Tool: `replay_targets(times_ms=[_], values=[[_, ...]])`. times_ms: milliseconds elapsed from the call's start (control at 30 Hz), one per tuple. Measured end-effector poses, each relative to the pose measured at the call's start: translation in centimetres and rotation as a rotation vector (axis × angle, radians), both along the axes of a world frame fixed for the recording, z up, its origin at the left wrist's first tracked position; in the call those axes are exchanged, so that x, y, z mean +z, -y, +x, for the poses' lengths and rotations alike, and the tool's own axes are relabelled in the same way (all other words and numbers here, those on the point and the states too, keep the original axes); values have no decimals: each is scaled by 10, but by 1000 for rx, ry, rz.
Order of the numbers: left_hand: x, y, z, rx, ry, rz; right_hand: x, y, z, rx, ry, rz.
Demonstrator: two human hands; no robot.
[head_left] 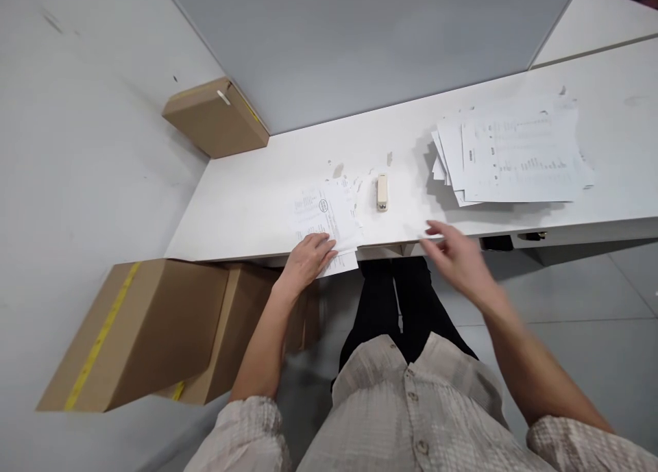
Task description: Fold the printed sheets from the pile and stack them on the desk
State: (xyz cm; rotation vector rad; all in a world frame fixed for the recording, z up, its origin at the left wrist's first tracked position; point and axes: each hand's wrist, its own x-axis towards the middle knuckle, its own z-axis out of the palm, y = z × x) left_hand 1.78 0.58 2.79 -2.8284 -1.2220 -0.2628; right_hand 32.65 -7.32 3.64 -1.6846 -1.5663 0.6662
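We have the hands well apart. The left hand lies over a few printed sheets, fingertips on the paper; whether its thumb pinches them, we can't quite tell. The right hand is empty, thumb and fingers parted, just off the table's front edge.

One sheet's lower end juts past that edge, beside the left fingers — if that hand lifted or dragged, we judge the sheets could fan out of line or slip to the floor. Between the hands and beyond them stands a small cream stapler-like tool; a careless sweep by the right hand could knock it. Farther out, beyond the right hand, a loose paper stack has uneven edges — a bump might spread it.

The left palm hides part of the sheets, and their print is too small for us to read. Below the right hand, dark items under the tabletop are mostly covered. Left of the left hand, cardboard boxes overlap, partly concealing one another.
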Motion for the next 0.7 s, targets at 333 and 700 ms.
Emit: replay_targets(times_ms=[333,700], values=[[-17,0,2,121,128,170,-27,-2,-60,231,-335,-205],[0,84,40,-287,312,95,-36,-11,-54,146,-1078,-625]])
